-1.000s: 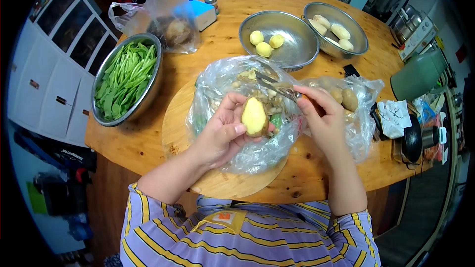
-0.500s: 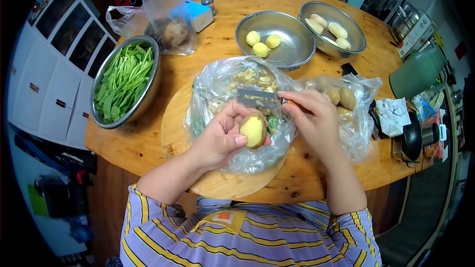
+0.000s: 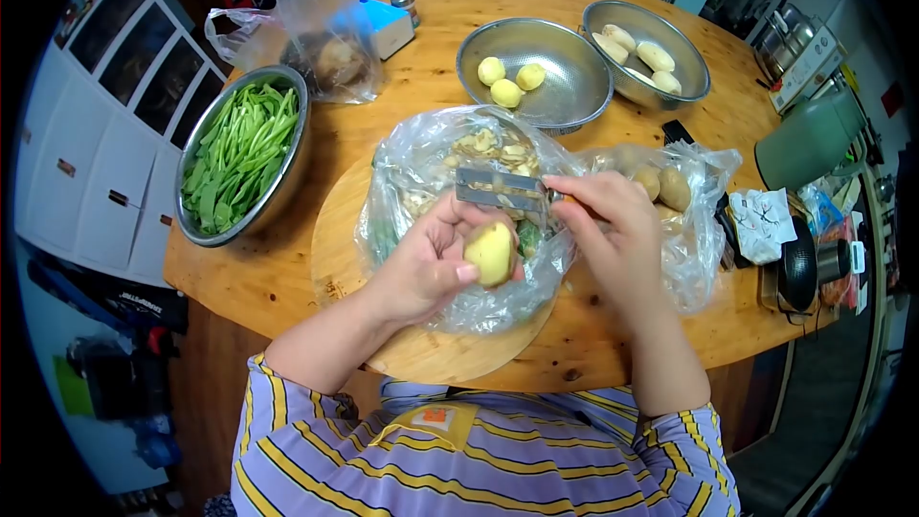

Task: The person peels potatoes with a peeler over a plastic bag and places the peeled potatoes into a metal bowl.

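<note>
My left hand (image 3: 428,258) is closed around a potato (image 3: 489,254), whose yellow peeled flesh faces up. Brown skin shows only in a small part near its top edge. In my right hand (image 3: 609,220) is a peeler (image 3: 502,191) with a wide flat metal blade, held just above the potato and apart from it. Its handle is mostly hidden by my fingers. Beneath both hands lies an open clear plastic bag (image 3: 394,168) with potato peelings (image 3: 496,146) in it. The bag rests on a round wooden board (image 3: 337,220).
Three peeled potatoes sit in a metal colander (image 3: 565,86); another colander (image 3: 691,67) behind it holds several pale peeled pieces. Unpeeled potatoes (image 3: 674,189) fill a plastic bag at right. Leafy greens (image 3: 239,158) fill a metal bowl at left. A green pitcher (image 3: 804,144) stands at far right.
The potato has turned in my left hand, and more bare yellow flesh shows. The peeler's blade has tilted slightly, with its broad face more visible. Both hands stay in nearly the same place.
</note>
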A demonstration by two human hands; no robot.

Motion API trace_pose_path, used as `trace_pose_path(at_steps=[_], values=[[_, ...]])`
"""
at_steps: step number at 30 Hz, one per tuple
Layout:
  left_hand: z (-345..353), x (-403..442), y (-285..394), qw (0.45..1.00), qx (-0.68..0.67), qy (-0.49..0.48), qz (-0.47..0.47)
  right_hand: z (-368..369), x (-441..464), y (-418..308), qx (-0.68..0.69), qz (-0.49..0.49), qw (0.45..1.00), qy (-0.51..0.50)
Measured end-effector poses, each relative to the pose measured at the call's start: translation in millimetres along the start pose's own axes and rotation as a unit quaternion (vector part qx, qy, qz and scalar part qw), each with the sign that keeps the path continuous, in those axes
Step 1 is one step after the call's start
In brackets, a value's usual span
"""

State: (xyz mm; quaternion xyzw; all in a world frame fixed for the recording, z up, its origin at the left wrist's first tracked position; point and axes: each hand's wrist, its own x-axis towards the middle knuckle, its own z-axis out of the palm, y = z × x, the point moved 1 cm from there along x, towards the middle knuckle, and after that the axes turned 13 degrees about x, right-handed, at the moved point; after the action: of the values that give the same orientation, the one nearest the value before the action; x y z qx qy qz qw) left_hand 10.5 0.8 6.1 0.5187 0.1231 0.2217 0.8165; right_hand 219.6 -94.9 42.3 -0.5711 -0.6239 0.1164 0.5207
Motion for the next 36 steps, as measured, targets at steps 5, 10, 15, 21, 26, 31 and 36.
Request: trace_pose_path(at_steps=[5, 10, 15, 21, 26, 31, 36], values=[[-8.0, 3.1, -2.0, 0.998, -0.041, -0.032, 0.032, -0.4, -2.1, 4.1, 0.173, 0.170, 0.969, 0.045], [-1.9, 3.6, 4.0, 0.997, -0.070, -0.013, 0.007, 1.8, -3.3, -16.1, 0.002, -0.074, 0.997, 0.036], [-0.6, 2.3, 3.0, 0.998, -0.053, -0.022, 0.011, 10.1, -5.7, -24.1, -0.024, -0.100, 0.994, 0.045], [-11.4, 5.3, -3.2, 0.995, -0.070, -0.056, 0.044, 10.3, -4.1, 12.2, 0.157, 0.129, 0.979, 0.016], [-9.2, 4.8, -1.3, 0.992, -0.113, -0.042, 0.038, 5.4, -2.7, 5.1, 0.298, 0.261, 0.917, 0.049], [-11.3, 5.3, -4.5, 0.992, -0.120, -0.008, 0.024, 7.4, -3.3, -18.5, -0.046, -0.117, 0.991, 0.049], [-8.5, 4.8, -3.2, 0.994, -0.099, -0.037, 0.033, 9.0, -5.6, -20.8, -0.030, -0.104, 0.994, 0.035]])
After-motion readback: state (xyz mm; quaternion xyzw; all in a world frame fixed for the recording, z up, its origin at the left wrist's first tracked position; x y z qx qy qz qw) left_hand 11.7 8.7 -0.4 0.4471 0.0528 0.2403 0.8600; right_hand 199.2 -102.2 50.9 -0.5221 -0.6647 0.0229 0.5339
